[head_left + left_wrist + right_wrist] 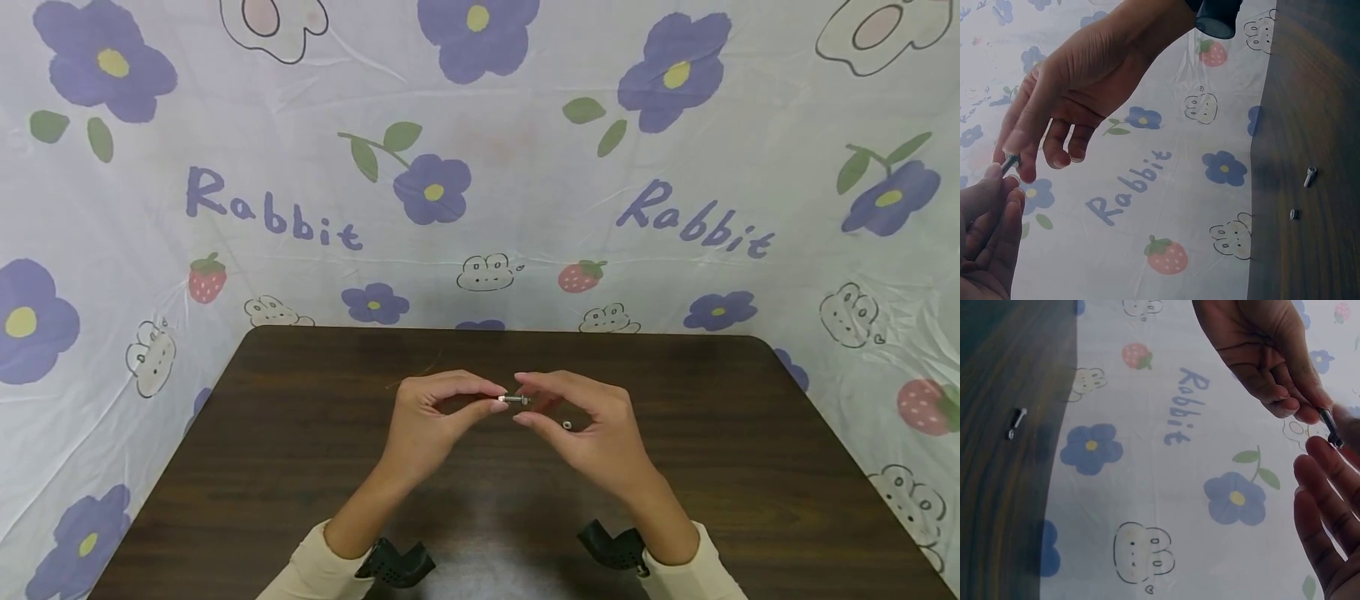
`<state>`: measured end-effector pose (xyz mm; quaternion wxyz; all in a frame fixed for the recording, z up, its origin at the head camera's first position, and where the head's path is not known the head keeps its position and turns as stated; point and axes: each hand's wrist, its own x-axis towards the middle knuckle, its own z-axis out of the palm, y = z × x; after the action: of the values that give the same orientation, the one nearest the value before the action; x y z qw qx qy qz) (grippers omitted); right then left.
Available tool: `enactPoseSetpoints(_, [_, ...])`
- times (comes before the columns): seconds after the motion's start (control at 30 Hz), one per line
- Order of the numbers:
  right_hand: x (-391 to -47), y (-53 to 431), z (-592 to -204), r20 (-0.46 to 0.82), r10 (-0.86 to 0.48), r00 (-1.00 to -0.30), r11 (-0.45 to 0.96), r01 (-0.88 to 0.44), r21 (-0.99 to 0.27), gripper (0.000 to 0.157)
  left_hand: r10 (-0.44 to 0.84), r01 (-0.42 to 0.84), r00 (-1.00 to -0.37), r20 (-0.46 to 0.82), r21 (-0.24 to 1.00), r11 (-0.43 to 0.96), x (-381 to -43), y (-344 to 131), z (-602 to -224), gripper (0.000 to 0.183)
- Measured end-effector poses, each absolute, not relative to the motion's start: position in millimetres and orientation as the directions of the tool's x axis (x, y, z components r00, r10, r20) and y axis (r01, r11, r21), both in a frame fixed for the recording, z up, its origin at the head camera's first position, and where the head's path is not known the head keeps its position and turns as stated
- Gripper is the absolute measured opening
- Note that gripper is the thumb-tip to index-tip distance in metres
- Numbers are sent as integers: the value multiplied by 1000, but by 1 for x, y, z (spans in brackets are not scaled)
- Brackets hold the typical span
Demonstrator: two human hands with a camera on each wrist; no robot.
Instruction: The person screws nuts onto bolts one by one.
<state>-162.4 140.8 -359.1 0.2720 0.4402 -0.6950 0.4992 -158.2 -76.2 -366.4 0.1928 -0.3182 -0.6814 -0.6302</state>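
A small metal bolt (513,399) lies level between the two hands in the head view. My left hand (429,421) pinches one end of it between thumb and forefinger. At the other end is a wider piece (525,400); whether it is a nut or the bolt's head I cannot tell. My right hand (592,425) stands around that end, thumb and forefinger apart above and below it. In the right wrist view, several fingers (1322,506) of this hand are spread and nearly straight. Its thumb is blurred there beside the bolt (1330,425).
On the dark wooden table (300,500) lie a second bolt (1310,177) and a small nut (1294,214), close together. The head view shows only a small pale bit of hardware (567,425) behind the right hand. A patterned cloth (495,233) hangs behind the table.
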Motion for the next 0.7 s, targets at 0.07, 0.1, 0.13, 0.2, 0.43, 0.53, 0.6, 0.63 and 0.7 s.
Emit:
enactPoseSetpoints(0.07, [-162,140,-359,824,-338,-455,115,-889,-443,47,192,675,-724,662,738,0,-158,-76,-367,13])
enactPoseSetpoints(0.1, [-162,140,-358,827,-336,-451,120,-891,-437,48,193,674,-724,662,738,-2,-158,-76,-367,13])
enactPoseSetpoints(0.13, [-162,140,-358,830,-334,-447,123,-894,-431,48,194,674,-724,662,739,-4,-159,-76,-368,13])
enactPoseSetpoints(0.2, [-162,140,-357,834,-332,-441,134,-897,-421,46,197,672,-725,660,741,-9,-159,-76,-368,14])
enactPoseSetpoints(0.43, [-161,141,-357,824,-335,-456,150,-890,-431,33,204,682,-714,669,731,-9,-159,-77,-369,15])
enactPoseSetpoints(0.53, [-160,141,-359,814,-332,-476,159,-879,-449,22,207,689,-705,679,724,-28,-159,-76,-370,15])
enactPoseSetpoints(0.6, [-159,140,-359,802,-328,-499,167,-866,-471,15,210,693,-698,685,719,-40,-159,-75,-370,14])
enactPoseSetpoints(0.63, [-158,139,-360,794,-325,-514,168,-857,-486,13,212,696,-695,687,716,-41,-159,-75,-370,14])
enactPoseSetpoints(0.7, [-157,137,-360,773,-317,-550,175,-835,-522,11,213,698,-693,689,715,-40,-159,-74,-370,14])
